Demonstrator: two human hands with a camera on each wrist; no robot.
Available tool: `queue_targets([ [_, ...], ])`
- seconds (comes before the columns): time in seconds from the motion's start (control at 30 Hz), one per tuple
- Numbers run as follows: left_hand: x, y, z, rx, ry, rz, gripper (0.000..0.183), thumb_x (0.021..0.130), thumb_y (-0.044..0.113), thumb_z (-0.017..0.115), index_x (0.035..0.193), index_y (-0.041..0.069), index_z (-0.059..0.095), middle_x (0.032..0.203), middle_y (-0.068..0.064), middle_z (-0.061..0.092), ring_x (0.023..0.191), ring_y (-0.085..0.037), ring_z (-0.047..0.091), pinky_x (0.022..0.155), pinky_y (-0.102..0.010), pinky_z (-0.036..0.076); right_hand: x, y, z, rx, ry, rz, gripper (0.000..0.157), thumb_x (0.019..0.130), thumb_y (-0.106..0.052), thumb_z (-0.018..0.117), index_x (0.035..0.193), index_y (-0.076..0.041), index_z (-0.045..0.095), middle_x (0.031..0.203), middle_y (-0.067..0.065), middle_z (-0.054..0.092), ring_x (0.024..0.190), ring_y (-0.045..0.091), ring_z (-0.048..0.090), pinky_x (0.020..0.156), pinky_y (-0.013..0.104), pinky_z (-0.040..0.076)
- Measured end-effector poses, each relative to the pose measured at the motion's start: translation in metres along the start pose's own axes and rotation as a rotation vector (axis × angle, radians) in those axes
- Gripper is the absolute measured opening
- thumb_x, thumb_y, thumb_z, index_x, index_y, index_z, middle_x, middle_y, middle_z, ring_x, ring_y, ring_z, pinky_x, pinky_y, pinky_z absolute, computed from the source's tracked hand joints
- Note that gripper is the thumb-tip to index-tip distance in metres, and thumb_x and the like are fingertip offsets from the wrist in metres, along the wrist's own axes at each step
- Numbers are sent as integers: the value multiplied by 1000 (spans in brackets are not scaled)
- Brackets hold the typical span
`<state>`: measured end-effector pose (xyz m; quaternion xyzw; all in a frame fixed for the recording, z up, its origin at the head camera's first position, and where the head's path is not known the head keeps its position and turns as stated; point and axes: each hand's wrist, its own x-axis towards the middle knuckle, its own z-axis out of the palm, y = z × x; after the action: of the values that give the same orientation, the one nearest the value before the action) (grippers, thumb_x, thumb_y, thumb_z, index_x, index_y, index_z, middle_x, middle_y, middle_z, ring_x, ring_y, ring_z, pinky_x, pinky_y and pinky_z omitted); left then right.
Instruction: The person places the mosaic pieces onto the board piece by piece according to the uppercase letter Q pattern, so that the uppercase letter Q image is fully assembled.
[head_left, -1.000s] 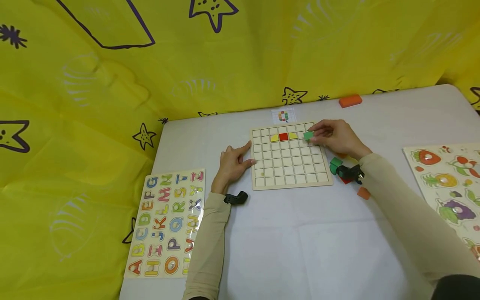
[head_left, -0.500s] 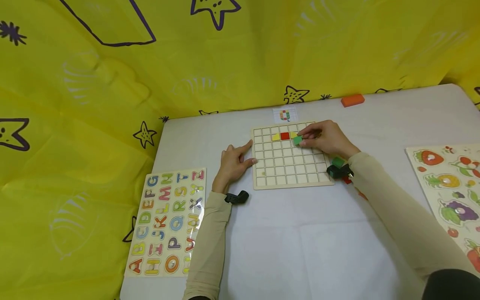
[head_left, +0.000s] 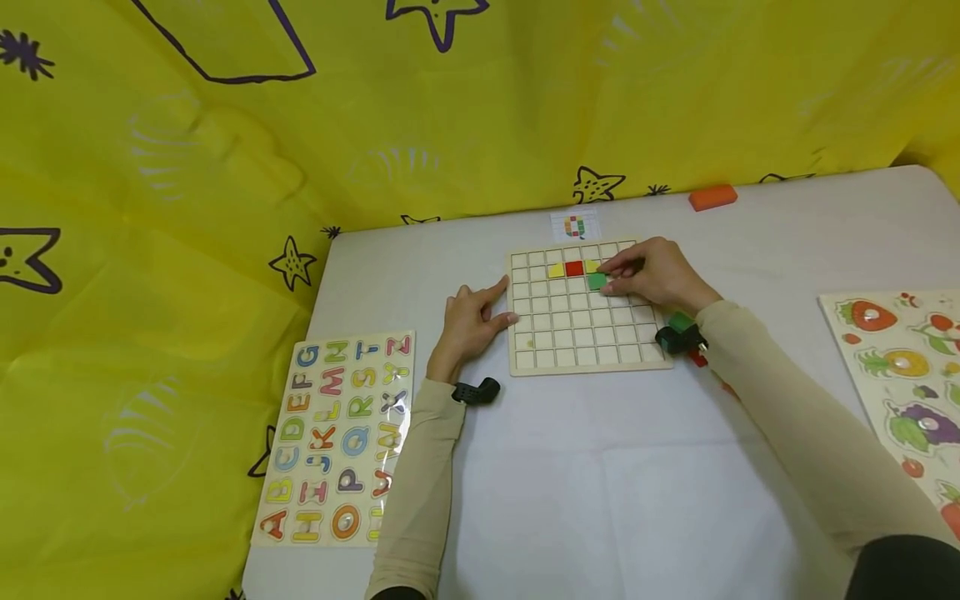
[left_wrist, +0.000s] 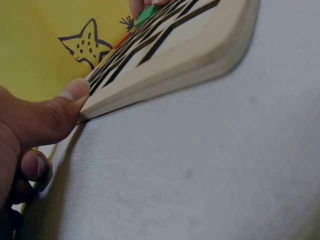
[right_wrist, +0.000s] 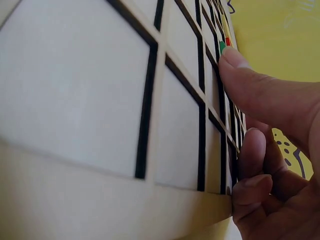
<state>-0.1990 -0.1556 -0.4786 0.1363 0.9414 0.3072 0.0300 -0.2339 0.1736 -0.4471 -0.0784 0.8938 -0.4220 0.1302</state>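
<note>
A pale wooden grid board [head_left: 592, 369] lies on the table. My left hand [head_left: 468, 323] touches its left edge with thumb and forefinger spread apart; the left wrist view shows the thumb [left_wrist: 76, 90] pressed against the rim. Between thumb and fingers, my right hand [head_left: 660, 271] pinches a green square tile [head_left: 596, 282] at a cell in the third row. Just above that cell sits a yellow tile [head_left: 592, 266], partly behind my fingertips. A red square tile [head_left: 573, 268] and another yellow tile [head_left: 556, 271] continue that row leftward.
A small pattern card [head_left: 575, 225] lies behind the board, and an orange block [head_left: 712, 197] farther right. Green [head_left: 681, 322] and red pieces lie partly hidden under my right wrist. An alphabet puzzle [head_left: 337, 442] is at left, a fruit puzzle [head_left: 900, 362] at right.
My right hand has carried the green tile leftward from the board's right side and lowered it to the cell below the right yellow tile. My left hand has stayed at the edge.
</note>
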Motion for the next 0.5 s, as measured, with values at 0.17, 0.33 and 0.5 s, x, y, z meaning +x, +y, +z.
queue_targets([
  [0.17, 1, 1, -1, 0, -1, 5, 68, 95, 37, 79, 156, 20, 54, 70, 4, 42, 76, -16, 30, 83, -35, 23, -1, 1, -3, 20, -9, 25, 38, 89, -26, 89, 123, -9, 81, 111, 12, 73, 93, 26, 55, 73, 24, 45],
  [0.33, 1, 0, 0, 0, 2, 2, 68, 95, 37, 79, 156, 20, 54, 70, 4, 42, 76, -16, 30, 83, -35, 23, -2, 1, -4, 29, -5, 24, 34, 92, -26, 86, 120, -8, 81, 112, 13, 74, 92, 25, 55, 73, 25, 45],
  [0.5, 0, 0, 0, -4, -4, -9, 68, 95, 37, 79, 156, 20, 54, 70, 4, 42, 75, -16, 31, 83, -35, 23, 0, 0, -2, 9, -9, 0, 29, 93, -23, 85, 116, -6, 82, 104, 11, 72, 90, 24, 56, 73, 25, 45],
])
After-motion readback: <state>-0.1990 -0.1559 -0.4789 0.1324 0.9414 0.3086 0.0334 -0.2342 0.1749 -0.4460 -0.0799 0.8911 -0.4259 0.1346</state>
